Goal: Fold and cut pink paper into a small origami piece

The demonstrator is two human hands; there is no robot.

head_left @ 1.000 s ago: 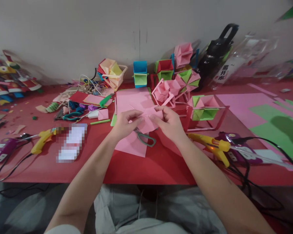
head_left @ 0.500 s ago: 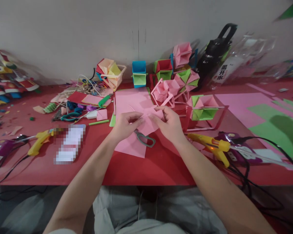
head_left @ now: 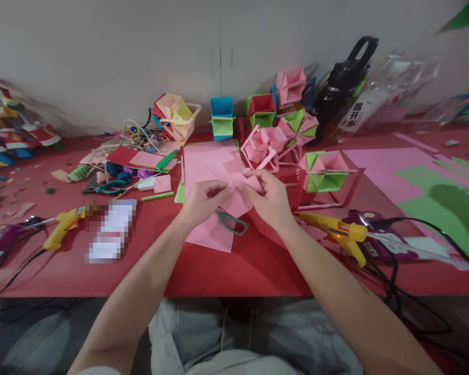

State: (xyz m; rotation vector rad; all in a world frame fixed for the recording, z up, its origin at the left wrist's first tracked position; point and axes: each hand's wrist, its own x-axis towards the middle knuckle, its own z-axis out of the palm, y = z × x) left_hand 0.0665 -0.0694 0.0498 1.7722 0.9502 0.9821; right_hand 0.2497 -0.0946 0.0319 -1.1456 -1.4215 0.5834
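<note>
A small piece of folded pink paper [head_left: 240,202] is held between both hands above the table. My left hand [head_left: 205,200] pinches its left side with thumb and forefinger. On the other side, my right hand [head_left: 271,200] grips the paper with fingers behind and thumb in front. Below the hands, the grey-green handle of a pair of scissors [head_left: 234,224] shows; its blades are hidden. Larger pink sheets [head_left: 209,242] lie under the scissors and stretch back toward the wall.
Yellow glue guns lie at left [head_left: 64,226] and right [head_left: 340,232], with trailing cords. A phone [head_left: 112,229] rests left of my arm. Folded paper models [head_left: 322,172], a black bottle [head_left: 338,88] and a clear bottle [head_left: 363,109] stand behind. Craft scraps [head_left: 128,172] are heaped at left.
Almost nothing differs. The view has shifted very slightly, and both hands keep their pinch on the pink paper in nearly the same place.
</note>
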